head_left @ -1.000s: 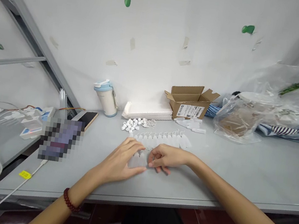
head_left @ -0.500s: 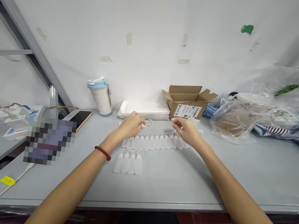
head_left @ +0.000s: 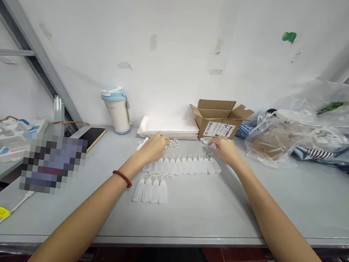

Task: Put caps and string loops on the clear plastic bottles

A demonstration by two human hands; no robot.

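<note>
My left hand (head_left: 155,148) is curled down at the left end of the back row, its fingertips closed by a small tangle of white cord (head_left: 174,143). My right hand (head_left: 226,150) reaches in front of the cardboard box, thumb and fingers pinched at a translucent white piece (head_left: 206,141) that looks like a tag. Between the hands runs a row of translucent white tags (head_left: 189,166) with cord loops, partly covered by my left hand. A shorter row of several similar tags (head_left: 151,191) lies nearer the table's front edge.
Behind my hands are a stack of white sheets or envelopes (head_left: 168,126) and an open cardboard box (head_left: 217,122). A cream and blue tumbler (head_left: 117,111) stands left of them. Plastic-wrapped items (head_left: 284,143) lie right; a phone (head_left: 96,137) and power strip (head_left: 16,149) lie left.
My right hand has moved back and right, away from the right end of the back row, to the white piece by the box. My left hand stays nearly in place.
</note>
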